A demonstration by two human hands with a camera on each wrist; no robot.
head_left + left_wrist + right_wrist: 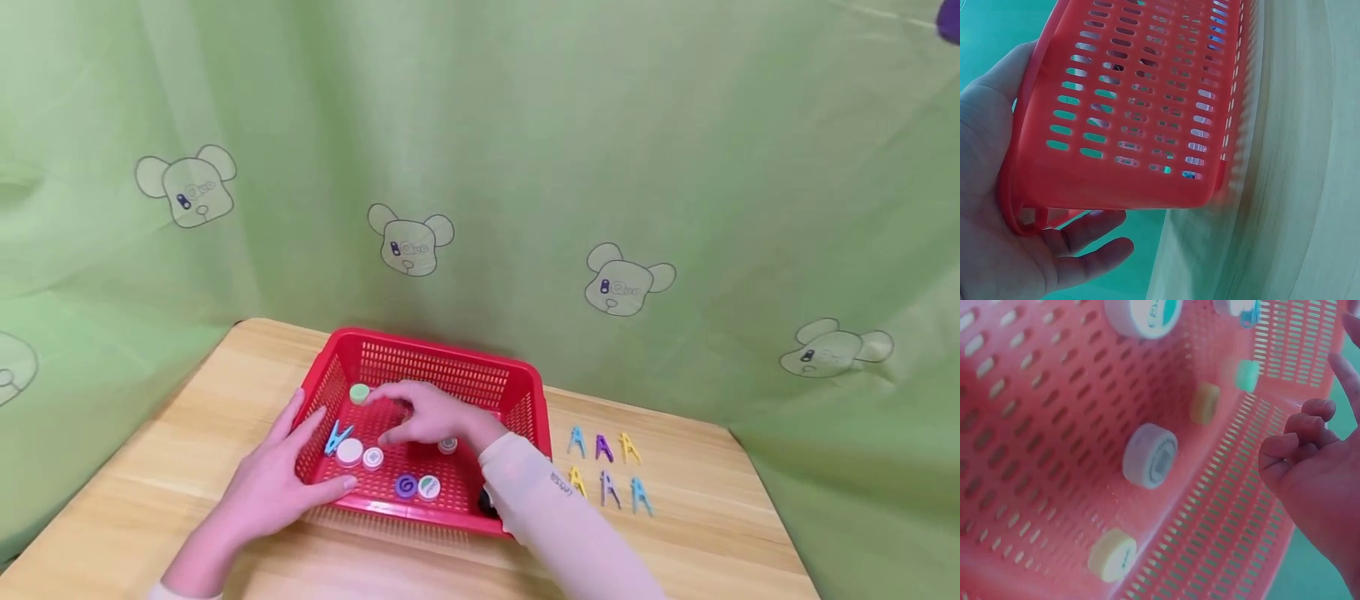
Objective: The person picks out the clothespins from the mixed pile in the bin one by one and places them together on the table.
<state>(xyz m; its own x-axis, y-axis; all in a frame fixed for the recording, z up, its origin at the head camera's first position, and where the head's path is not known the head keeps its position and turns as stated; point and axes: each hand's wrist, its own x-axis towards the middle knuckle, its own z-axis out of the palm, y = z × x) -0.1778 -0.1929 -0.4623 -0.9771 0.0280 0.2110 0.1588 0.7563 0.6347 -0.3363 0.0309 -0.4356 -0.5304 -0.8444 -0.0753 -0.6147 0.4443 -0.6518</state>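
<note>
My left hand (273,475) lies against the near left corner of the red basket (442,346), its fingers along the left rim and its thumb over the front rim. Seen from the left wrist, those fingers are fairly straight past the corner. Over the inside of the basket hovers my right hand (423,412), index finger extended, nothing in its grasp. Close to that fingertip is a green bottle cap (359,393). A blue clothespin (337,437) leans at the left wall, by a large pale cap (349,452) and a smaller white cap (372,457).
Near the basket's front lie a purple cap (406,486) and a white-and-green cap (429,487). A yellow cap (1113,555) shows in the right wrist view. Right of the basket, two rows of clothespins, one purple (603,448), lie on the wooden table (697,492). A green curtain (510,167) hangs behind.
</note>
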